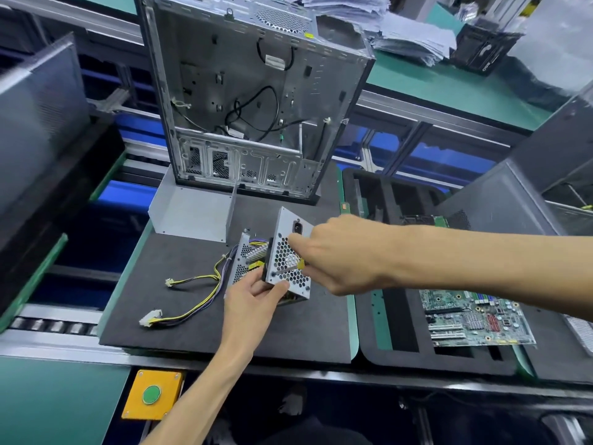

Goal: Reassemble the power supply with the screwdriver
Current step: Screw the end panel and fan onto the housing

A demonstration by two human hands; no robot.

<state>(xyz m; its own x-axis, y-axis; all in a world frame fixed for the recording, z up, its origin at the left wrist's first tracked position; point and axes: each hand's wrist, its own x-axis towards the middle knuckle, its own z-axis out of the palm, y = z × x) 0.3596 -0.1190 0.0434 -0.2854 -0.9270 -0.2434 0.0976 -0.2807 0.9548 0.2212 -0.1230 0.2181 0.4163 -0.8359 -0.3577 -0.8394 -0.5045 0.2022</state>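
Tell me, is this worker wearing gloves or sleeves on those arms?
No. Both hands are bare: the left hand and the right hand show no gloves, rings or watch. Both forearms are uncovered as far as the picture shows, with no sleeve cuff, wrist strap or cable in view.

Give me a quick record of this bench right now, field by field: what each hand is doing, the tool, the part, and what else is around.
left hand: grips the power supply at its lower edge
right hand: holds the screwdriver, tip at the grille's lower left corner
power supply cables: trail left across the dark mat
computer case: stands open behind
circuit board: lies in the tray at right
green button: on a yellow box at the bench front
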